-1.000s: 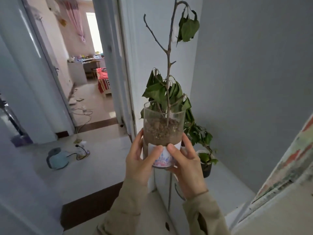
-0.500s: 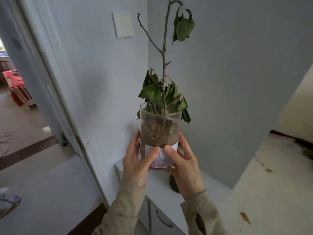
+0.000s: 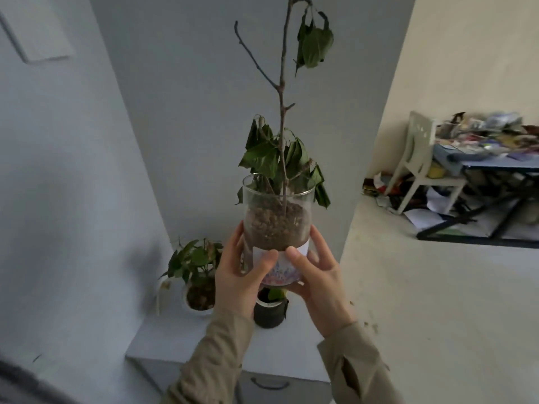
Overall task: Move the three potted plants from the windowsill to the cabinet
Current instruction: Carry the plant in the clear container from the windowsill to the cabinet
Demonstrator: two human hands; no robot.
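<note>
I hold a tall clear glass pot (image 3: 277, 225) of brown soil in the air with both hands. A thin woody stem with wilted green leaves rises from it. My left hand (image 3: 240, 275) wraps its left side and my right hand (image 3: 319, 282) its right side, thumbs on the printed label. It hangs above the white cabinet (image 3: 175, 342). On the cabinet top stand a leafy plant in a white pot (image 3: 198, 293) near the wall and a small dark pot (image 3: 269, 312), partly hidden below the glass pot.
Grey walls close in on the left and behind the cabinet. A drawer handle (image 3: 269, 384) shows on the cabinet front. To the right the floor opens into a room with a white chair (image 3: 420, 161) and a cluttered blue table (image 3: 495, 161).
My view has swung right, away from the doorway. The glass pot stays in both hands, and both pots on the cabinet top and the cluttered room have come into view.
</note>
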